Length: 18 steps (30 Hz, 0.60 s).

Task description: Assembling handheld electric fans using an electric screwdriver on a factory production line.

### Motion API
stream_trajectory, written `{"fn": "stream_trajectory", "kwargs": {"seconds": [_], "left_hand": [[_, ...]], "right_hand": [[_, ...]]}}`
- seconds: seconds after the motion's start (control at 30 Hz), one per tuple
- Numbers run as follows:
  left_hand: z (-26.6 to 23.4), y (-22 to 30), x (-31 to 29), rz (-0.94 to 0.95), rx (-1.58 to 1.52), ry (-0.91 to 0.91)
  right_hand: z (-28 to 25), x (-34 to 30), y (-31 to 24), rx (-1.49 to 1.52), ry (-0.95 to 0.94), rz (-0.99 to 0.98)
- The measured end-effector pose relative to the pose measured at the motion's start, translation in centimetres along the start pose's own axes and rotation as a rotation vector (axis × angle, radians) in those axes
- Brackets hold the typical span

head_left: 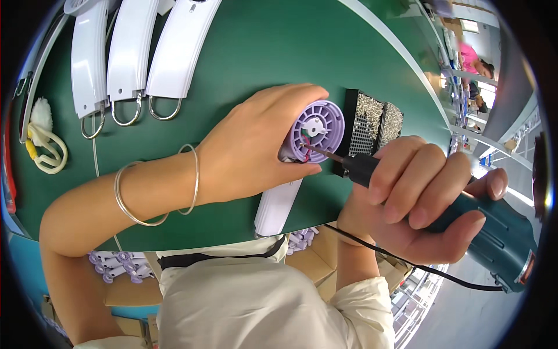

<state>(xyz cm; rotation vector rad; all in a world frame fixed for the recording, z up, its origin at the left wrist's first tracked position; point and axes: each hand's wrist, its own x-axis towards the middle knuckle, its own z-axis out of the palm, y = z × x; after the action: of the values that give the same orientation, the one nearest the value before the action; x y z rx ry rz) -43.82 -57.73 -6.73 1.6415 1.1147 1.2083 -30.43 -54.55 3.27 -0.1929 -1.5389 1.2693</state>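
My left hand [250, 139] is wrapped round a lilac, round-ended housing [336, 125], with its open end turned to the right. Inside that end are ribs, a pale centre piece and some coloured wires. A white handle [279, 208] shows below the hand; it seems to belong to the same piece. In my right hand [418, 192] is a dark teal electric screwdriver [500, 238]. Its thin bit [325, 152] points left into the housing, the tip at the lower part of the ribbed end. Whether a screw sits at the tip is too small to tell.
A black screw tray [381, 122] full of small screws stands just right of the housing. Several white handles with metal loops [129, 58] lie at the far left, near a white-and-yellow cord [49, 145]. The screwdriver's black cable [407, 264] runs below my right hand. Boxes of lilac parts [125, 267] sit under the table edge.
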Motion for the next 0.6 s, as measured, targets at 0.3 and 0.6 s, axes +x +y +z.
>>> {"fn": "stream_trajectory", "kwargs": {"seconds": [0.3,0.6], "left_hand": [[0.0,0.1,0.3,-0.043,-0.04,-0.045],[0.2,0.1,0.1,-0.039,-0.041,0.007]], "right_hand": [[-0.3,-0.3,0.8,-0.058,-0.09,-0.011],[-0.1,-1.0,1.4,-0.208,-0.247,0.022]]}}
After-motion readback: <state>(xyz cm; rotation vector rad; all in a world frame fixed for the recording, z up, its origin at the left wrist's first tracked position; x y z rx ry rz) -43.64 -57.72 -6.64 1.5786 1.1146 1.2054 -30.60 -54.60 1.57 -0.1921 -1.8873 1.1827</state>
